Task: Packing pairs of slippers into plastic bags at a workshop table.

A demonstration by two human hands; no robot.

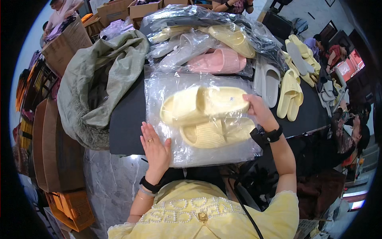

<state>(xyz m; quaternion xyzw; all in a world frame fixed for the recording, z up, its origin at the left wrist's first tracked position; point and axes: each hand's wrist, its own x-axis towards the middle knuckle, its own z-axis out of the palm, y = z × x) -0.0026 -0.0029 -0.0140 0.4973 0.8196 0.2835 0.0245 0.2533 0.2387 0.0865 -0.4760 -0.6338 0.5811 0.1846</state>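
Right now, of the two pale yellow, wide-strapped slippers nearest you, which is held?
The farther slipper: the right hand grips its heel end; the nearer slipper lies ungripped.

Bright, even light, soft shadows. Glare streaks on clear plastic wrappings (pixel 175 15), upper centre; shiny patch on grey floor (pixel 115 189), lower left. Upper yellow slipper (pixel 181 105) slightly blurred. Fisheye edges bowed, rim black.

The left hand (pixel 156 149) is outstretched, fingers (pixel 149 132) forward, while the right hand (pixel 260 112) pinches.
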